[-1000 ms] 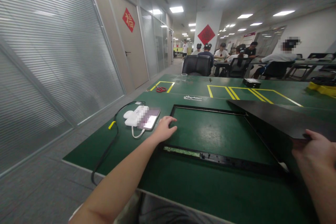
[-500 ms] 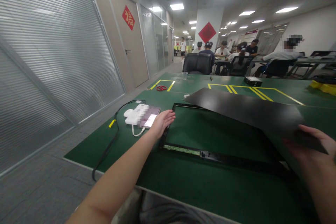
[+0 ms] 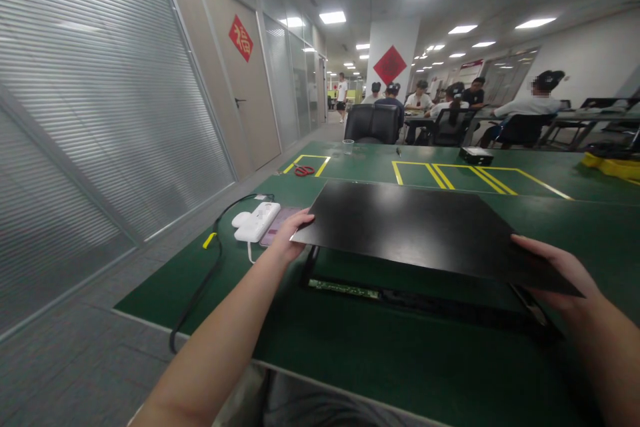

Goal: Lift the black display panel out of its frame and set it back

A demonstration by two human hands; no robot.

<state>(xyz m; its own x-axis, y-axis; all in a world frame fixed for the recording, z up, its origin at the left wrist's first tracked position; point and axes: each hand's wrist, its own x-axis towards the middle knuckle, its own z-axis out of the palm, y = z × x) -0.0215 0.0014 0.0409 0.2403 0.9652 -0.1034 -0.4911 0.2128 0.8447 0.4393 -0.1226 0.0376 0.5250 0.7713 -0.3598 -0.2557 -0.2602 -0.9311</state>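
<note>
over the green table (image 3: 165, 293), a black panel (image 3: 400, 223) partly hides the frame (image 3: 440, 305).

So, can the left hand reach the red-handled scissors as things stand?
Probably not: the left hand holds the black panel, and the red-handled scissors lie farther ahead on the green table. Nothing seems to cover them.
</note>
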